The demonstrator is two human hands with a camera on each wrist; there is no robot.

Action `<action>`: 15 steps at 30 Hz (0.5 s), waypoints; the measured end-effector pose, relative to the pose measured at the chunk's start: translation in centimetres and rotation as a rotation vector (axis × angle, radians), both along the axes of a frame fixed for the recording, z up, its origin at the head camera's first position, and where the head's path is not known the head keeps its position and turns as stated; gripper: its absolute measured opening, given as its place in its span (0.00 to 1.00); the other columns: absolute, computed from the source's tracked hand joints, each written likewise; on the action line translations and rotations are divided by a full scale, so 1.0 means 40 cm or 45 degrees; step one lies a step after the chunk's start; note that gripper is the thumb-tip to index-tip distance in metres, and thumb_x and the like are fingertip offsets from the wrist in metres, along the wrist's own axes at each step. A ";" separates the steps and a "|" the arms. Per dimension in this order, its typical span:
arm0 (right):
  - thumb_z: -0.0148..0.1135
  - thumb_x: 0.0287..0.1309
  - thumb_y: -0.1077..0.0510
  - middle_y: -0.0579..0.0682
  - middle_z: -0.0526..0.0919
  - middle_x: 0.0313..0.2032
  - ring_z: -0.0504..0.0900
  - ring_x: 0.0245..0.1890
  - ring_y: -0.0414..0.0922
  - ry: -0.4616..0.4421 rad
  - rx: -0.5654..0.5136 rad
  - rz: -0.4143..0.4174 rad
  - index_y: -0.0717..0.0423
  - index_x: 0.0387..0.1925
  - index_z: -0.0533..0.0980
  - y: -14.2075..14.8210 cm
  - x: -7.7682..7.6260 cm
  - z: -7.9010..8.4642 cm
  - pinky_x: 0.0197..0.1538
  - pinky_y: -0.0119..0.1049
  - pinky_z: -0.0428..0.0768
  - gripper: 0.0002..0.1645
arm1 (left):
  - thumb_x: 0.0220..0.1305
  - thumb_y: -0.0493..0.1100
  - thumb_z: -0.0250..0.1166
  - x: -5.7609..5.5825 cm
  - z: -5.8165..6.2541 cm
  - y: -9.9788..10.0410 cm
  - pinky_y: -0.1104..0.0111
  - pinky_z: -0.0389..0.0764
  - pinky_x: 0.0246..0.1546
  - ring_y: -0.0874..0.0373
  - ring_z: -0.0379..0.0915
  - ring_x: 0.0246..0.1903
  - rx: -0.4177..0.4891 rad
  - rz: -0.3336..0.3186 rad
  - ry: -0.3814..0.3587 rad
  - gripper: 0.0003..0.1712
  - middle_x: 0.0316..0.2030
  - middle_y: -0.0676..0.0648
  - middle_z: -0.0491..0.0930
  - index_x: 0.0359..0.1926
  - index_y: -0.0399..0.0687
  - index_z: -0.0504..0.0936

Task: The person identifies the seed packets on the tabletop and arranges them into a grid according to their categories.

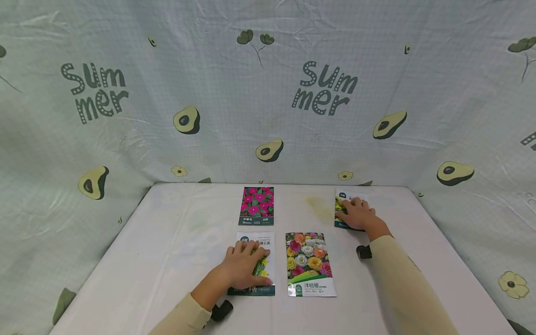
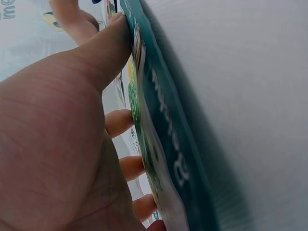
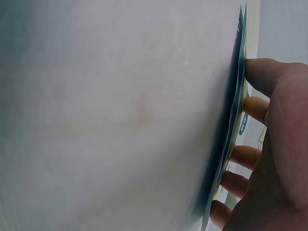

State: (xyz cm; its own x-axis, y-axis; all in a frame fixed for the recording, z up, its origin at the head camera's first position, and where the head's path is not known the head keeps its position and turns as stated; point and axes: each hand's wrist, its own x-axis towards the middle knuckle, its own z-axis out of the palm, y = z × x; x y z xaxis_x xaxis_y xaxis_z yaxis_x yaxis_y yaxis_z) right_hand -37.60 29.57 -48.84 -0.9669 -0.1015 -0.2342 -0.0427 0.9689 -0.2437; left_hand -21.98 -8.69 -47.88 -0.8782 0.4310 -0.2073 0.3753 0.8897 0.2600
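Observation:
My left hand point(image 1: 242, 266) rests spread on a white seed packet point(image 1: 268, 238) with yellow flowers and a dark green bottom band. In the left wrist view its thumb point(image 2: 111, 45) and fingertips touch the packet's face. At the back right, my right hand point(image 1: 358, 214) touches a similar packet point(image 1: 340, 221), fingertips on its front. This packet's band point(image 3: 231, 108) is seen edge-on in the right wrist view, just above the tabletop. Both hands hide part of the print. Beside the left hand's packet lies a seed packet with multicoloured roses-like blooms point(image 1: 310, 260).
Behind the left hand lies a packet with pink flowers point(image 1: 257, 204). All the packets are on a white-covered table point(image 1: 201, 209). A pale curtain point(image 1: 226, 93) printed with avocados and lettering hangs behind the table and along its sides. Black wrist straps show below both hands.

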 end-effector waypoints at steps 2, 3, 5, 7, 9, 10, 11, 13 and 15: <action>0.49 0.74 0.34 0.70 0.54 0.73 0.53 0.72 0.71 0.000 -0.006 0.006 0.52 0.78 0.57 -0.004 0.002 0.002 0.70 0.72 0.53 0.42 | 0.55 0.75 0.68 0.000 0.000 -0.001 0.43 0.64 0.58 0.39 0.58 0.67 0.001 -0.002 0.003 0.49 0.73 0.43 0.63 0.73 0.61 0.71; 0.49 0.74 0.35 0.70 0.54 0.73 0.53 0.72 0.71 -0.001 -0.009 0.007 0.52 0.78 0.57 -0.006 0.003 0.003 0.70 0.72 0.53 0.42 | 0.55 0.75 0.68 0.000 -0.001 -0.001 0.43 0.64 0.58 0.39 0.58 0.67 0.003 -0.002 0.004 0.49 0.73 0.43 0.63 0.72 0.61 0.71; 0.49 0.74 0.35 0.70 0.54 0.73 0.53 0.72 0.71 -0.004 -0.013 0.011 0.52 0.78 0.57 -0.010 0.004 0.005 0.70 0.72 0.53 0.41 | 0.55 0.75 0.68 0.000 -0.002 -0.002 0.43 0.64 0.58 0.39 0.58 0.67 0.005 -0.004 0.006 0.49 0.73 0.43 0.63 0.72 0.61 0.71; 0.49 0.75 0.35 0.70 0.54 0.73 0.53 0.72 0.71 -0.006 -0.016 0.015 0.51 0.78 0.58 -0.013 0.005 0.006 0.70 0.72 0.53 0.41 | 0.55 0.75 0.68 -0.001 -0.003 -0.003 0.43 0.64 0.58 0.39 0.58 0.67 0.007 -0.005 0.006 0.49 0.72 0.43 0.63 0.72 0.61 0.71; 0.49 0.75 0.35 0.70 0.54 0.73 0.53 0.72 0.71 -0.003 -0.016 0.019 0.51 0.78 0.58 -0.018 0.005 0.006 0.70 0.72 0.53 0.41 | 0.55 0.75 0.68 -0.001 -0.003 -0.004 0.43 0.64 0.58 0.39 0.58 0.67 0.008 -0.004 0.006 0.48 0.72 0.43 0.63 0.72 0.61 0.71; 0.49 0.75 0.35 0.70 0.55 0.73 0.53 0.72 0.71 -0.002 -0.015 0.022 0.51 0.78 0.58 -0.020 0.005 0.006 0.70 0.72 0.53 0.41 | 0.56 0.75 0.68 -0.001 -0.004 -0.004 0.43 0.64 0.58 0.39 0.58 0.67 0.009 -0.005 0.006 0.48 0.72 0.43 0.63 0.73 0.61 0.71; 0.49 0.75 0.35 0.70 0.55 0.73 0.53 0.72 0.71 0.000 -0.012 0.023 0.51 0.78 0.58 -0.021 0.005 0.006 0.70 0.72 0.53 0.41 | 0.56 0.75 0.68 -0.001 -0.004 -0.004 0.43 0.64 0.58 0.38 0.58 0.67 0.010 -0.006 0.006 0.48 0.72 0.43 0.63 0.73 0.61 0.71; 0.49 0.75 0.35 0.70 0.54 0.73 0.52 0.72 0.71 0.002 -0.009 0.025 0.50 0.78 0.58 -0.025 0.003 0.005 0.70 0.72 0.53 0.41 | 0.56 0.75 0.68 -0.001 -0.005 -0.005 0.43 0.64 0.58 0.38 0.58 0.67 0.012 -0.006 0.006 0.48 0.72 0.43 0.63 0.72 0.61 0.71; 0.49 0.75 0.35 0.71 0.54 0.73 0.52 0.72 0.71 0.005 -0.005 0.029 0.50 0.78 0.59 -0.029 0.001 0.004 0.70 0.73 0.53 0.41 | 0.56 0.75 0.68 -0.001 -0.006 -0.005 0.43 0.64 0.58 0.38 0.58 0.67 0.014 -0.006 0.007 0.48 0.72 0.43 0.63 0.72 0.61 0.71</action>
